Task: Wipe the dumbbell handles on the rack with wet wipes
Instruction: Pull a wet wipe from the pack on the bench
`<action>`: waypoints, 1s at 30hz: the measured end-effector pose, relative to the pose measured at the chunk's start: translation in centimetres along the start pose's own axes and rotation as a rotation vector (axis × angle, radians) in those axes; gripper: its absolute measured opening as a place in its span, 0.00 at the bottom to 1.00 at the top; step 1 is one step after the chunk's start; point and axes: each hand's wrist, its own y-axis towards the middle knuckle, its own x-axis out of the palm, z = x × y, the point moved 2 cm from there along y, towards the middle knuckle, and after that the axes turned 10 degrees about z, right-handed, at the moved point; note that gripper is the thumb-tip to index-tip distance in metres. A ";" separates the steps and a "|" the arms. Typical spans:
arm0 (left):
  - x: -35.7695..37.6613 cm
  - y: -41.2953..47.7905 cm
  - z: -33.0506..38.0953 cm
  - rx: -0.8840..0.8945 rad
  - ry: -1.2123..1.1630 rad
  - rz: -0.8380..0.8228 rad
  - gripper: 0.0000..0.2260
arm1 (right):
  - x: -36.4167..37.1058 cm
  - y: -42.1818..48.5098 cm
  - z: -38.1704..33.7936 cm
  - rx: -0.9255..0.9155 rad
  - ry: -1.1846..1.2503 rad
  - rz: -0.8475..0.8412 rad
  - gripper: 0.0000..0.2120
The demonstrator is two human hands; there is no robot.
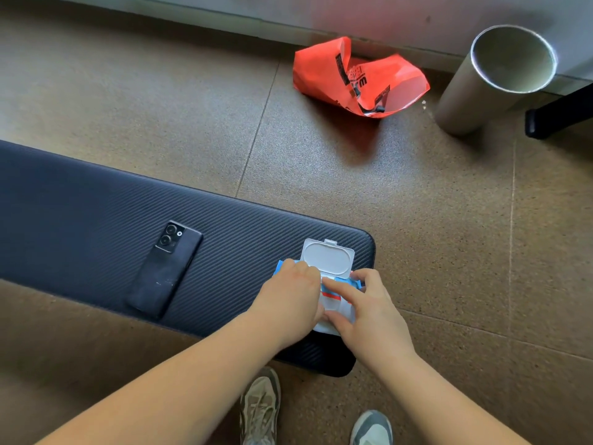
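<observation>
At the lower centre of the frame, on the dark ribbed bench point(96, 200), a blue-and-white wet-wipe pack point(333, 295) with its lid flipped open is being steadied by the left hand point(290, 298) and pinched by the right hand point(369, 311), so no wipe is drawn yet and, judging by this, no dumbbell handle is wiped.

Your left hand point(290, 297) and right hand point(369, 311) both rest on the wipes pack point(333, 298), its white lid point(327, 260) flipped open, at the end of the dark surface point(96, 200). A phone point(165, 269) lies nearby.
</observation>
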 end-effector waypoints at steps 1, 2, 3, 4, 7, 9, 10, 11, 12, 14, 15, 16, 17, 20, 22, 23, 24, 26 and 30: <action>-0.1 -0.1 -0.5 -0.022 -0.074 0.007 0.10 | 0.0 -0.1 -0.1 -0.015 -0.018 -0.003 0.22; -0.2 -0.2 -0.9 -0.038 -0.147 0.010 0.09 | 0.0 -0.2 -0.2 -0.025 -0.023 -0.007 0.23; -0.1 -0.3 -1.3 -0.049 -0.216 0.003 0.08 | 0.0 -0.3 -0.2 -0.028 -0.012 -0.008 0.23; -0.1 -0.3 -1.7 -0.054 -0.279 0.006 0.06 | 0.1 -0.3 -0.1 -0.022 0.008 -0.008 0.23; -0.2 -0.6 -2.6 -0.095 -0.437 0.020 0.05 | 0.4 -0.3 0.2 -0.013 0.053 0.009 0.24; -0.3 -0.9 -3.3 -0.199 -0.561 0.011 0.06 | 0.5 -0.1 0.4 -0.016 0.067 0.023 0.24; -0.4 -1.1 -3.7 -0.257 -0.619 0.006 0.05 | 0.5 0.0 0.3 -0.014 0.067 0.024 0.24; -0.4 -1.2 -4.0 -0.323 -0.663 0.002 0.04 | 0.6 0.0 0.3 -0.010 0.064 0.024 0.24; -0.5 -1.3 -4.1 -0.396 -0.705 0.006 0.05 | 0.6 0.0 0.3 -0.003 0.061 0.020 0.23; -0.5 -1.3 -4.4 -0.553 -0.839 0.041 0.07 | 0.6 0.1 0.2 0.002 0.067 0.027 0.22; -0.5 -1.4 -4.5 -0.617 -0.924 0.072 0.09 | 0.6 0.2 0.1 0.003 0.071 0.029 0.22; -0.4 -1.4 -4.6 -0.670 -0.991 0.101 0.10 | 0.5 0.3 0.0 0.009 0.069 0.022 0.22; -0.4 -1.5 -4.8 -0.704 -1.004 0.129 0.10 | 0.4 0.3 -0.1 0.019 0.059 0.008 0.22; 0.1 -1.6 -5.1 -0.663 -0.790 0.189 0.03 | 0.0 0.5 -0.7 0.052 0.013 0.009 0.19; 0.1 -1.5 -5.0 -0.578 -0.706 0.283 0.02 | -0.2 0.8 -1.1 0.067 0.040 0.107 0.15; 0.0 -1.4 -4.8 -0.515 -0.679 0.365 0.04 | -0.3 1.1 -1.3 0.091 0.081 0.148 0.14; -0.2 -1.4 -4.7 -0.435 -0.648 0.456 0.04 | -0.5 1.4 -1.5 0.115 0.127 0.172 0.14; -0.1 -1.5 -4.4 -0.268 -0.574 0.535 0.04 | -0.7 2.0 -1.9 0.129 0.173 0.181 0.14; 1.1 -1.5 -3.6 -0.247 -0.457 0.279 0.18 | -1.0 3.3 -2.3 0.138 0.211 0.123 0.11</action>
